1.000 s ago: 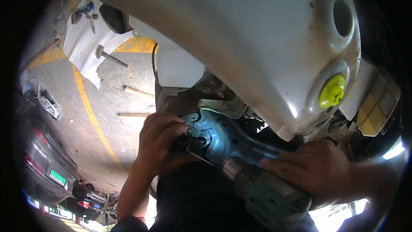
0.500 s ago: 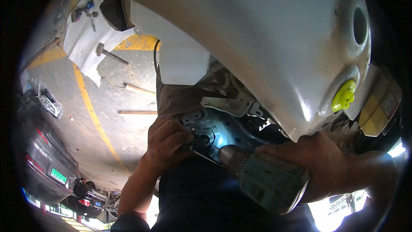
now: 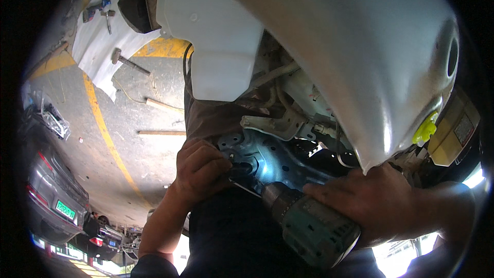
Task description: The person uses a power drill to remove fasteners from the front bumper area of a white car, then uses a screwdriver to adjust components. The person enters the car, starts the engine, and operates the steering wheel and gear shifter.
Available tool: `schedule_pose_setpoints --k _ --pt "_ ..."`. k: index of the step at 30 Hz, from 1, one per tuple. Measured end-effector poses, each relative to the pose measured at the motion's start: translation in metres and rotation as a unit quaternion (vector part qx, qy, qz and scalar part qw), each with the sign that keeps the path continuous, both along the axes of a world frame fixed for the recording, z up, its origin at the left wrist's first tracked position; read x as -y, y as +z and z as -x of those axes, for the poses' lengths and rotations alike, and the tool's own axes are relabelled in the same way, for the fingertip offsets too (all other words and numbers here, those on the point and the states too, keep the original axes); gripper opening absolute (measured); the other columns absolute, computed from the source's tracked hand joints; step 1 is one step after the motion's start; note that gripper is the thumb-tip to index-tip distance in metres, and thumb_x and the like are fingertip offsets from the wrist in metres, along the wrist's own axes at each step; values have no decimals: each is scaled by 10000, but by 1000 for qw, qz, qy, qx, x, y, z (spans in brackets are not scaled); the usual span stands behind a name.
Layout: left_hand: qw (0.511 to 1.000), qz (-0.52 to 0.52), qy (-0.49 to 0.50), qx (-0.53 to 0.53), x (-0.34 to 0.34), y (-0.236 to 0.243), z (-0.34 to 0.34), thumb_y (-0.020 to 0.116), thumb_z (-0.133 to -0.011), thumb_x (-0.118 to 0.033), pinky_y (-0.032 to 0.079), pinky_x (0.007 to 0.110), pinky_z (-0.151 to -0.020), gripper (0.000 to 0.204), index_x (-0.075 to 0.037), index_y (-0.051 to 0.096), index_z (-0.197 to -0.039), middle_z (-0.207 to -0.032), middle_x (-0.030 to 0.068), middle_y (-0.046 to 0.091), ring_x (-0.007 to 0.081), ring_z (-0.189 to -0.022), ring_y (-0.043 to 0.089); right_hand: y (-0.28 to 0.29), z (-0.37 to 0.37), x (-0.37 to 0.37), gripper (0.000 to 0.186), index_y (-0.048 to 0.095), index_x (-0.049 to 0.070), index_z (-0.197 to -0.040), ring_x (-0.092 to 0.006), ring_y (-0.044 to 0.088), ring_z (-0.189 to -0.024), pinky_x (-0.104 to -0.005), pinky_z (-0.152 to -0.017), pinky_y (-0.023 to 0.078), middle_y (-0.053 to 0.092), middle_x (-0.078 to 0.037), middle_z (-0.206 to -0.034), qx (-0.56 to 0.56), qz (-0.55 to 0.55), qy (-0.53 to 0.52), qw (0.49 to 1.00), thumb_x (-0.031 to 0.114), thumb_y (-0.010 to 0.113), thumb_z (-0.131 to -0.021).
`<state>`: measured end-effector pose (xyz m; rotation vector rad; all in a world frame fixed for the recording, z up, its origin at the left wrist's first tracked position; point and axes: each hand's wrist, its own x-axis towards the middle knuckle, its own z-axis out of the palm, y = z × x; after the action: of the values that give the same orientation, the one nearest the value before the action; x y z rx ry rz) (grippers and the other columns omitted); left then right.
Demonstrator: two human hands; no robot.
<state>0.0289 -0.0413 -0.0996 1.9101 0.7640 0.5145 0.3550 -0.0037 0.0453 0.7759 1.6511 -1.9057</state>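
My left hand (image 3: 200, 170) has curled fingers at the left edge of a dark metal bracket (image 3: 278, 159); what they grip there is hidden. My right hand (image 3: 368, 201) is closed round a green cordless drill (image 3: 314, 231), whose chuck points up-left at the bracket, lit by a bluish light; I cannot tell whether the bit touches it. Above the bracket are a pale metal flange (image 3: 267, 123), some hoses and a white plastic tank (image 3: 221, 72). A large silver body panel (image 3: 370, 62) with a yellow-green plug (image 3: 424, 127) overhangs on the right.
On the marked concrete floor (image 3: 118, 113) lie a white sheet (image 3: 98, 51) with tools, a hammer (image 3: 131, 62), wooden strips (image 3: 162, 133) and a plastic bag of parts (image 3: 49, 116). A grey car (image 3: 51, 185) stands at far left. A yellowish part (image 3: 447, 139) is at right.
The silver panel appears further right, with more of the tank and hoses showing. The drill has moved up toward the bracket's lit area, and my left hand has shifted slightly right since one second ago.
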Motion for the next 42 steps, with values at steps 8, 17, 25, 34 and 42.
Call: schedule_pose_setpoints --k 8,17,25,34,42 --pt "1000 1 -10 -4 -4 3 -2 857 -679 -286 490 351 -603 308 -106 658 -832 -795 42 600 207 -689 625 0 -2 0 1058 399 40 -1522 -347 716 -1087 -521 -971 569 678 -205 -1266 0 9 -1 1000 578 857 -734" --pt "1000 15 5 12 0 -3 2 854 -628 -223 497 361 -605 290 -104 651 -798 -775 48 593 232 -678 632 -3 -8 9 1119 319 90 -1572 -357 677 -1173 -526 -1007 557 628 -201 -1355 0 33 -46 998 491 906 -708" --pt "1000 -5 -2 6 -6 1 -2 849 -631 -213 498 352 -584 278 -107 649 -792 -771 46 588 223 -666 633 -4 -5 12 1078 338 90 -1560 -357 641 -1234 -527 -1053 519 633 -195 -1350 -7 6 -31 999 537 870 -735" --pt "1000 -9 0 11 -5 -1 0 856 -701 -318 489 340 -572 309 -107 656 -806 -769 37 581 208 -656 626 -7 4 -3 972 354 94 -1541 -375 684 -1147 -513 -944 587 662 -201 -1294 15 72 -1 997 584 782 -819" --pt "1000 -7 3 20 -2 -5 3 829 -735 -322 490 349 -577 286 -101 670 -823 -783 47 593 214 -661 628 -5 7 -8 956 375 95 -1527 -373 698 -1126 -500 -930 598 673 -202 -1275 19 73 3 997 574 793 -814"
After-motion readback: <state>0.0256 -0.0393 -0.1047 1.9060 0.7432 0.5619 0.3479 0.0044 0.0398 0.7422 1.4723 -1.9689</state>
